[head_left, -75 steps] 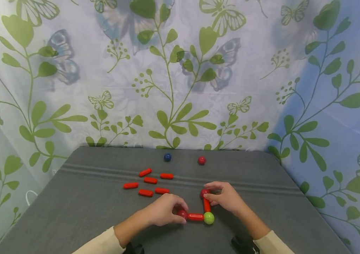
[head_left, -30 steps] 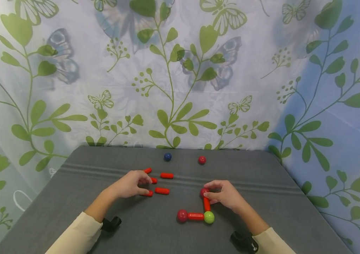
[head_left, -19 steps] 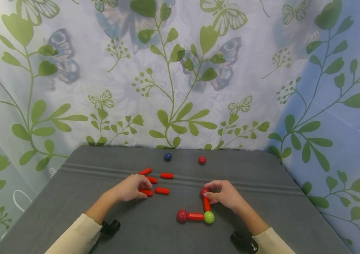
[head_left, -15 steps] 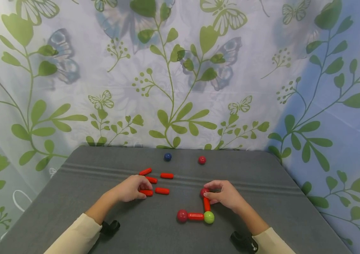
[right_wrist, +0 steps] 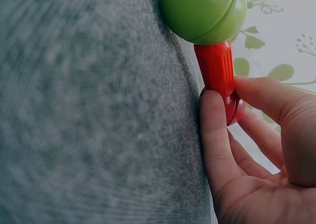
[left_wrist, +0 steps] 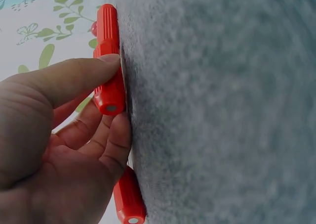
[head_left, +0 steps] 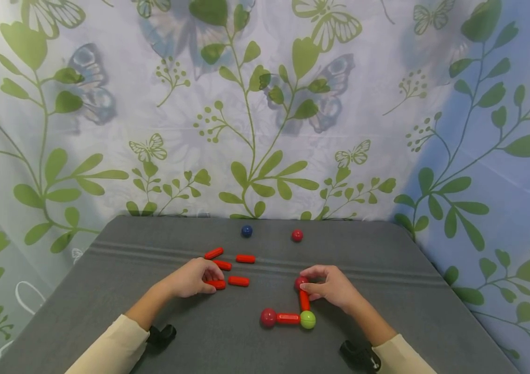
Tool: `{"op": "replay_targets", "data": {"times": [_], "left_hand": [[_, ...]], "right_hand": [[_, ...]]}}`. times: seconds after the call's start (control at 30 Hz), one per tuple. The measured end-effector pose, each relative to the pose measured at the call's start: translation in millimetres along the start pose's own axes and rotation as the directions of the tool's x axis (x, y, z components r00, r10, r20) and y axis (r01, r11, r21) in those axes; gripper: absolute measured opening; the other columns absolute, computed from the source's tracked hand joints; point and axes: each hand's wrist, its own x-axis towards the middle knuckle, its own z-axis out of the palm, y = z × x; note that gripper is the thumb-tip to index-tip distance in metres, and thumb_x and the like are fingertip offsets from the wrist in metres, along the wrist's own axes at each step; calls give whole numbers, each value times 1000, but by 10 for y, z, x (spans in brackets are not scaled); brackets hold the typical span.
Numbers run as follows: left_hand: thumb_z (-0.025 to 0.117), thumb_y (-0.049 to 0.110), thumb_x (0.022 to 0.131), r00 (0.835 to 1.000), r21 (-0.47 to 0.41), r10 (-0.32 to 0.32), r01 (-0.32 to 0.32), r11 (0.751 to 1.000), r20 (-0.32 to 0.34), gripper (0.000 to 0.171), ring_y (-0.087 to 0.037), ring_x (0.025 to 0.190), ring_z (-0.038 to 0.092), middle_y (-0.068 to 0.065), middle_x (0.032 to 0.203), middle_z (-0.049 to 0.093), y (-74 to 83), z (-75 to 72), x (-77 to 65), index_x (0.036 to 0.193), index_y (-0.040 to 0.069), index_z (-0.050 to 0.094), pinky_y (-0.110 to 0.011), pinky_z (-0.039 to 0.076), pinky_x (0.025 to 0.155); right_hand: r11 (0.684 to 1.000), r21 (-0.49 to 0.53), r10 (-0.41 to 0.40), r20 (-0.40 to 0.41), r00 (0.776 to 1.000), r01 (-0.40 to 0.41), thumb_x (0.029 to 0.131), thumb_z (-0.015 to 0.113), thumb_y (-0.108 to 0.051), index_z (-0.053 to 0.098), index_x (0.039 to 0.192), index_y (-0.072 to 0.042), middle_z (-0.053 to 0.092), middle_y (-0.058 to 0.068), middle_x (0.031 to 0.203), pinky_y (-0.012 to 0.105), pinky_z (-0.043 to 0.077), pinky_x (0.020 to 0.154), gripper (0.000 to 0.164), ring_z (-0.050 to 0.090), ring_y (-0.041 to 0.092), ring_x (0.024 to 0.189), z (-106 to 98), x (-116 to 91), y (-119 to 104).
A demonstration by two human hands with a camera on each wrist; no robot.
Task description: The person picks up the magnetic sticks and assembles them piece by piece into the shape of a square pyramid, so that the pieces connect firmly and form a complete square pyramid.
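My left hand [head_left: 195, 278] pinches a red magnetic rod [left_wrist: 112, 98] lying at the table surface, thumb on its near side and fingers curled behind. One more red rod [left_wrist: 129, 199] shows below the little finger in the left wrist view. With my right hand [head_left: 332, 285] I hold a dark red ball [right_wrist: 236, 108] between thumb and fingers. That ball caps a red rod [head_left: 304, 300], which runs to a green ball [head_left: 307, 319]. From the green ball a second rod [head_left: 288, 318] leads left to a larger red ball [head_left: 268, 317], forming an L.
Loose red rods [head_left: 245, 258] lie around my left hand, one just right of it [head_left: 239, 281]. A blue ball [head_left: 247, 231] and a red ball [head_left: 297, 235] sit near the back edge of the grey table [head_left: 227, 343]. A patterned curtain [head_left: 176, 104] hangs behind.
My left hand has let go of the red ball at the L's left end, moved left to the loose rods and settled on one. My right hand has stayed in place on its ball.
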Motion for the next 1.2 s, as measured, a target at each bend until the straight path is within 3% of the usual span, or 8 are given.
{"op": "replay_targets", "data": {"times": [0.23,0.47,0.83,1.2], "left_hand": [[81,13,88,998,-34,58,-59,998,-27,22,-8,87,61,5,99,71,47,53,34,109,15,75,-25,53,79],[80,14,90,995,-78,89,-92,993,-40,21,-8,92,63,7,103,71,255,178,172,110,17,75,-26,54,84],[80,16,90,987,10,147,-147,989,-67,20,-6,91,62,10,102,71,610,452,587,109,20,76,-26,55,86],[83,14,87,993,-5,112,-113,994,-30,17,-1,82,61,11,91,71,783,645,958,102,18,77,-20,53,79]], "right_hand": [[1000,8,-9,17,1000,9,90,79,-15,67,126,4,68,21,124,38,63,78,43,74,20,92,-8,-14,2],[1000,18,-4,12,1000,4,90,80,-15,67,126,4,68,20,124,39,63,79,43,73,21,95,-17,-1,36],[1000,23,-15,18,1000,15,90,79,-14,66,127,5,66,22,122,39,63,77,43,73,20,93,-32,-5,25],[1000,22,9,11,1000,-9,90,80,-17,68,126,3,68,18,120,38,63,77,43,73,20,92,-29,25,24]]}}
